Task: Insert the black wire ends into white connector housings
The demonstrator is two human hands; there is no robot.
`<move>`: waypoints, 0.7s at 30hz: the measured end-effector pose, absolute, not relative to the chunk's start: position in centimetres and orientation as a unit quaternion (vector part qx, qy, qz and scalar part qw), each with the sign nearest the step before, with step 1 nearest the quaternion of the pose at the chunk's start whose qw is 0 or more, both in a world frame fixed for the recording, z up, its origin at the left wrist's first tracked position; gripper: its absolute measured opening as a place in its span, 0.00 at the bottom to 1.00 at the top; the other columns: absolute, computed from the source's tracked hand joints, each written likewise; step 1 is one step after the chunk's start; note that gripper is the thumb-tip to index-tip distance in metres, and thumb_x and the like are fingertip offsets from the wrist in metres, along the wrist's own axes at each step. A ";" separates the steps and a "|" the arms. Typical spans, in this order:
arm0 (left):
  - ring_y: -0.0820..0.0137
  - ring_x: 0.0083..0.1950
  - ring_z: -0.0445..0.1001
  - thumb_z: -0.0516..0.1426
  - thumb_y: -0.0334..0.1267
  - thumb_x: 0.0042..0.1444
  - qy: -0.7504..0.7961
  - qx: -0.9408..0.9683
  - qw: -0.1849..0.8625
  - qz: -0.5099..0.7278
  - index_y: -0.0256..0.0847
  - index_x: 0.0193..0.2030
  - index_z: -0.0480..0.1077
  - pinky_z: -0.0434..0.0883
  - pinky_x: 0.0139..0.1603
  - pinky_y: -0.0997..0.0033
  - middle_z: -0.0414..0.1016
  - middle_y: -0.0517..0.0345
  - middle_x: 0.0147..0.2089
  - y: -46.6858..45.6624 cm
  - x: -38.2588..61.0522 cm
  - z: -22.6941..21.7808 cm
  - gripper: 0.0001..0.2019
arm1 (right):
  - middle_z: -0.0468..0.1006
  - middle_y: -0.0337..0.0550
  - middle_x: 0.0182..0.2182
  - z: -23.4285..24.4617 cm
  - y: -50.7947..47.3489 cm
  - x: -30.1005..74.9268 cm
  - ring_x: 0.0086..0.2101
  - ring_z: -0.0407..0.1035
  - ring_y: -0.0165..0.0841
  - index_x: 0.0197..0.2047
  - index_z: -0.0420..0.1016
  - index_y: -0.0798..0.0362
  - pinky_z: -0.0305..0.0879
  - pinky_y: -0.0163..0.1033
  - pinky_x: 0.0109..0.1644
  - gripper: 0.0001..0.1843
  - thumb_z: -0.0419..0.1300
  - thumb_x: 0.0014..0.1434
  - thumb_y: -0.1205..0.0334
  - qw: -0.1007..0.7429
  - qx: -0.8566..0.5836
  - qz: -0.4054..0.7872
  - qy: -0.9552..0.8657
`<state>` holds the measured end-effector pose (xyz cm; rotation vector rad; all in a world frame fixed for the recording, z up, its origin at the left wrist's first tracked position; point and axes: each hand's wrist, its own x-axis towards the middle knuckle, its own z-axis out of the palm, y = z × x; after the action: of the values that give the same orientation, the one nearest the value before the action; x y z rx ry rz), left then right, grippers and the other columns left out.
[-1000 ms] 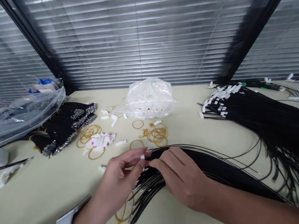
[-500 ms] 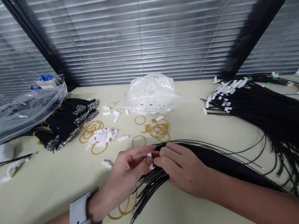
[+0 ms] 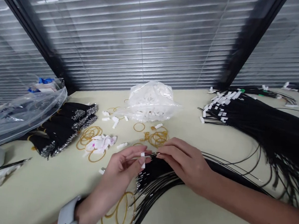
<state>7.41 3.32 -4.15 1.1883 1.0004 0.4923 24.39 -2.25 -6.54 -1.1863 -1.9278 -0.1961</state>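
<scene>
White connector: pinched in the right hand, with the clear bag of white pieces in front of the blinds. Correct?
Wrong hand: the head view shows the white connector pinched in the left hand, not the right hand. The rest holds: the clear bag of white pieces is in front of the blinds.

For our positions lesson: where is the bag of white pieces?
In the head view, the bag sits near the middle, in front of the blinds, just beyond the tangled yellow bands.
</scene>
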 end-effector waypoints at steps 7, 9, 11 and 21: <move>0.83 0.42 0.73 0.57 0.44 0.44 0.457 0.523 0.685 0.220 0.45 0.42 0.65 0.69 0.36 0.93 0.71 0.60 0.46 3.6 7.3 -4.1 0.17 | 0.64 0.41 0.29 -5.5 -3.0 23.7 0.29 0.58 0.20 0.36 0.69 0.56 0.57 0.26 0.31 0.08 0.49 0.56 0.69 0.384 -0.520 -0.016 -0.762; 0.85 0.39 0.72 0.57 0.44 0.44 0.463 0.522 0.682 0.220 0.44 0.42 0.65 0.69 0.36 0.93 0.72 0.60 0.43 3.6 7.3 -4.1 0.17 | 0.63 0.40 0.27 -5.7 -3.0 23.5 0.27 0.56 0.20 0.34 0.69 0.55 0.55 0.26 0.29 0.09 0.48 0.58 0.66 0.349 -0.512 0.026 -0.784; 0.85 0.38 0.72 0.57 0.44 0.44 0.473 0.519 0.678 0.217 0.43 0.43 0.65 0.69 0.36 0.91 0.73 0.59 0.40 3.6 7.2 -4.0 0.18 | 0.64 0.39 0.27 -5.9 -3.0 23.3 0.28 0.57 0.21 0.34 0.68 0.54 0.55 0.27 0.30 0.09 0.47 0.59 0.65 0.329 -0.510 0.053 -0.793; 0.83 0.39 0.70 0.55 0.42 0.46 0.462 0.557 0.657 0.212 0.41 0.40 0.65 0.66 0.41 0.87 0.72 0.60 0.39 3.4 7.3 -4.0 0.14 | 0.65 0.37 0.30 -5.1 -3.1 23.6 0.29 0.58 0.19 0.40 0.72 0.42 0.54 0.27 0.32 0.14 0.49 0.57 0.65 0.285 -0.568 0.284 -0.718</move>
<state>7.26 3.44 -3.97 1.2618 1.0462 0.4803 23.59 -3.13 -5.09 -1.5187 -1.9198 0.7602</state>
